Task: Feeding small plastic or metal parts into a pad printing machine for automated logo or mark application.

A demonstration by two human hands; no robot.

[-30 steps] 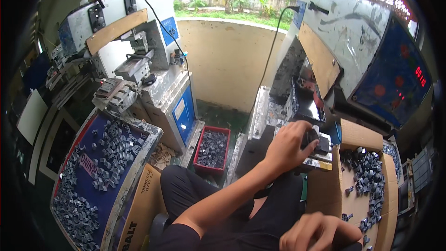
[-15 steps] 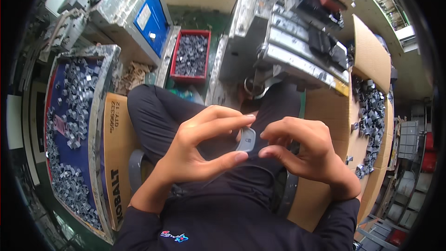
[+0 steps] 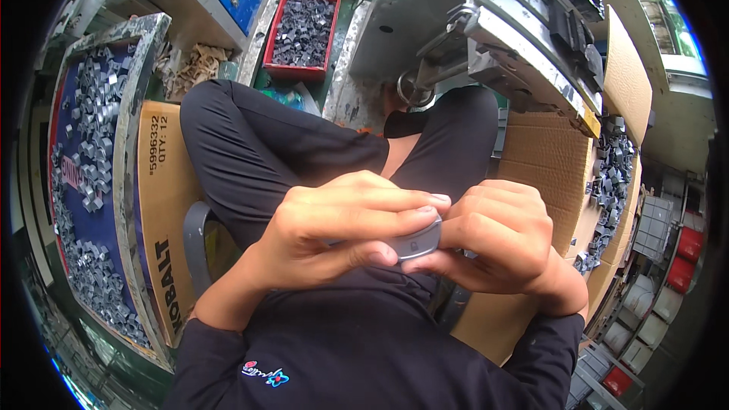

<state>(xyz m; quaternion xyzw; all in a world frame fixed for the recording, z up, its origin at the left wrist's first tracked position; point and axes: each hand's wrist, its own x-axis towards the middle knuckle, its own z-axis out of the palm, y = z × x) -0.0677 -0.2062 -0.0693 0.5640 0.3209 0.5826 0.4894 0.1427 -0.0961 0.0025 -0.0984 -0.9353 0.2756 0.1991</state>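
Note:
Above my lap I hold a small curved grey plastic piece (image 3: 422, 243) with a little dark mark on its face. My left hand (image 3: 342, 229) grips its left side between thumb and straight fingers. From the other side my right hand (image 3: 497, 234) pinches its right end, thumb below and bent fingers above. Both hands are closed on the piece, and their fingers cover much of its edge.
On my left, a blue-lined tray (image 3: 125, 212) carries many small grey pieces, beside a cardboard box (image 3: 156, 182). A red bin (image 3: 300, 72) of similar pieces lies ahead. A metal machine (image 3: 524, 45) stands front right, above an open carton (image 3: 543, 152) with more pieces.
My right hand, apart from the piece before, has come in and closed on its right end. The left hand's fingers have drawn closer together. The whole view has shifted, with the surroundings now higher.

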